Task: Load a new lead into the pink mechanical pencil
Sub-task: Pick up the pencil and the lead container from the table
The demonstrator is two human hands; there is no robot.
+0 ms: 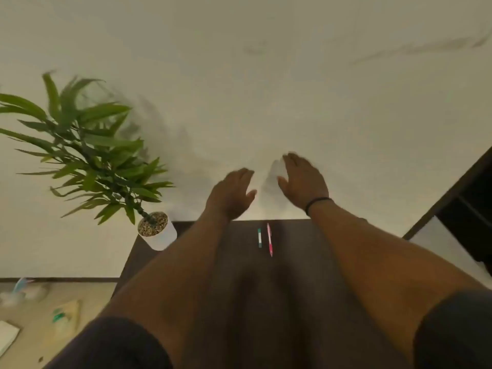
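Note:
The pink mechanical pencil (269,239) lies on the dark wooden table (292,262), near its far edge, pointing towards me. Just left of it lies a small green and white lead case (259,237), parallel to the pencil. My left hand (233,193) and my right hand (303,179) are both raised in front of the white wall, beyond the table's far edge, palms down with fingers spread. Neither hand holds anything. A black band circles my right wrist.
A potted plant in a white pot (157,231) stands at the table's far left corner, its leaves spreading left. Dark furniture (463,209) stands at the right. On the floor at lower left lie scattered items (61,315).

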